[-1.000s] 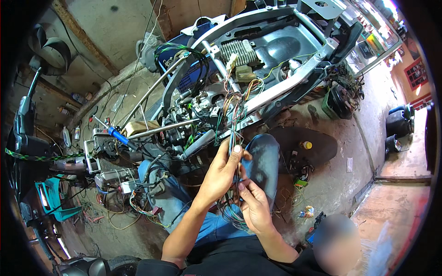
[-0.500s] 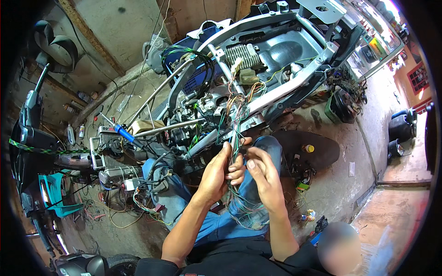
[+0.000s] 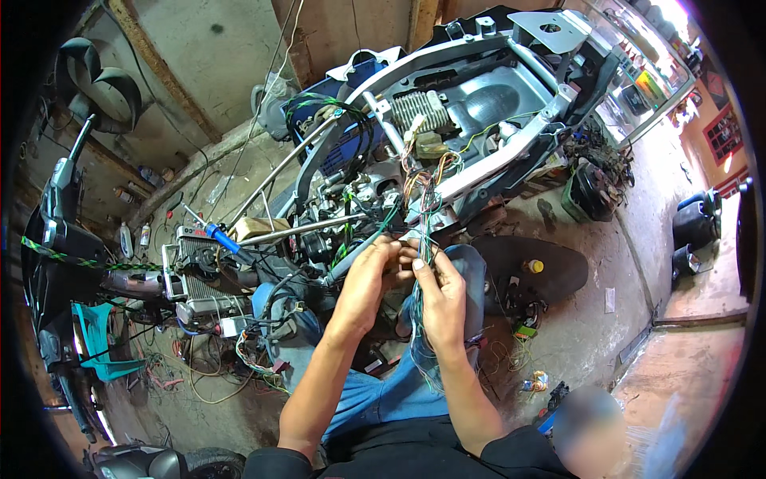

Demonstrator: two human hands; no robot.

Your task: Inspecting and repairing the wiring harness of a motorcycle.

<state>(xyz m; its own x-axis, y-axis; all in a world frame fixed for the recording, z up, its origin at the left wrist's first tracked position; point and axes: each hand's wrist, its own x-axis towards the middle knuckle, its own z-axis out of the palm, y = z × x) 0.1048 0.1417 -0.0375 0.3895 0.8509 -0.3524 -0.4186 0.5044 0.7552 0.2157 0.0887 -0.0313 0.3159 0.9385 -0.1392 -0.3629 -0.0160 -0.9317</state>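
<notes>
A bundle of thin coloured wires (image 3: 428, 209) runs down from the motorcycle frame (image 3: 479, 180) to between my hands. My right hand (image 3: 440, 303) is closed round the bundle, its thumb pressed along the wires. Loose wire ends (image 3: 416, 339) hang below it over my jeans. Just to the left, my left hand (image 3: 363, 287) is closed, fingertips pinched close to the right fingers. A green wire (image 3: 388, 217) leads down to those fingertips, which partly hide it. Both hands are above my knees, in front of the bare frame.
A radiator (image 3: 206, 267) and a blue-handled tool (image 3: 223, 237) are at the left. A dark motorcycle seat (image 3: 550, 267) lies on the floor at the right, with a yellow-capped bottle (image 3: 535, 265) by it. A blue crate (image 3: 339, 152) stands behind the frame. Another person's blurred head (image 3: 589, 435) is at the lower right.
My right hand, apart from the wires with its fingers loose before, has closed on the bundle. My left hand has let go of the bundle and shifted slightly left to a green wire.
</notes>
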